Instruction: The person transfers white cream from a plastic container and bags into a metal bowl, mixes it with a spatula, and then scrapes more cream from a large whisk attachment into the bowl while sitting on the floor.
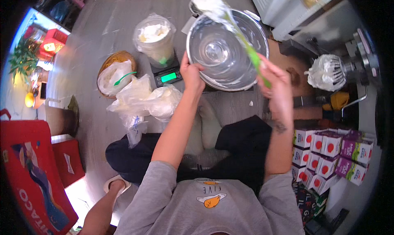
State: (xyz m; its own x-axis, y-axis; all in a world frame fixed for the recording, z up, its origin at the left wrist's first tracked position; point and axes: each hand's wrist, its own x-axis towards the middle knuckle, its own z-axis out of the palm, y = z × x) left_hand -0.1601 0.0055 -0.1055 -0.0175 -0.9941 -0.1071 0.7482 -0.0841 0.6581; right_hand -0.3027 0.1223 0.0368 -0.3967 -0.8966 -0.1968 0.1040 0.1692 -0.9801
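My left hand (193,73) grips the near-left rim of a large stainless steel mixing bowl (201,47), which is tilted towards me. Streaks of white cream smear its inner wall. In my right hand (275,78) is a green spatula (250,50), held by its handle and slightly blurred. A thick mound of white cream (211,3) covers the spatula's head, over the bowl's far rim. Left of the bowl, a clear plastic tub (157,52) lined with a bag holds cream. It stands on a black digital scale (158,78) with a lit green display.
Left of the scale are a wicker basket (106,72) with a bag and a green spoon (124,78), and filled plastic bags (163,101). A cream-coated whisk (327,73) hangs from a mixer at right, above stacked milk cartons (332,155). Another person's leg (103,204) is lower left.
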